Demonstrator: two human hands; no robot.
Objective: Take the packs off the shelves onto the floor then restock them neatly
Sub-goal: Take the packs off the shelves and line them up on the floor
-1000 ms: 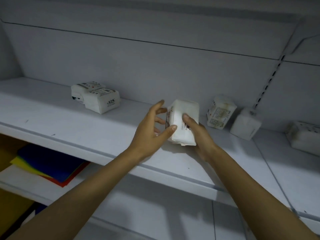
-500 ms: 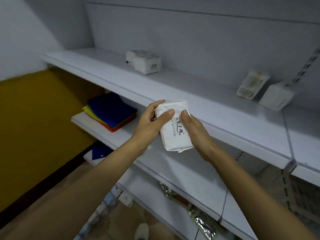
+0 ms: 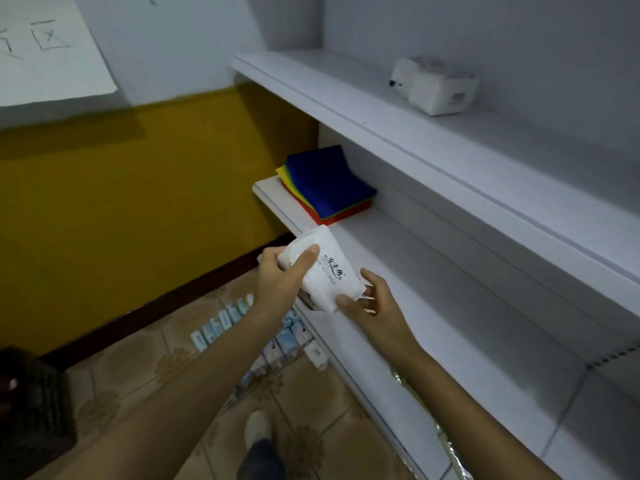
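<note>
Down from the height of the upper shelf a second ago, the white pack (image 3: 327, 271) now hangs below and just in front of the stack of coloured cloths (image 3: 329, 185). The left hand (image 3: 280, 282) is clamped on it, thumb across the printed face and fingers behind. The right hand (image 3: 377, 306) has its fingers spread and loose, with only the thumb tip at the pack's lower end.

One hand seems enough to carry it. I would lower it, not drop it, and lay it square beside the row of small packs (image 3: 221, 323) on the tiled floor (image 3: 311, 427) well below the cloths.

The wrapper looks like thin, soft film over a pillowy block with rounded corners, so a hard squeeze would likely dent it. The cloths are flat and folded, blue on top. Two boxier white packs (image 3: 436, 86) sit above and right of the cloths on a smooth white shelf (image 3: 346, 109)
</note>
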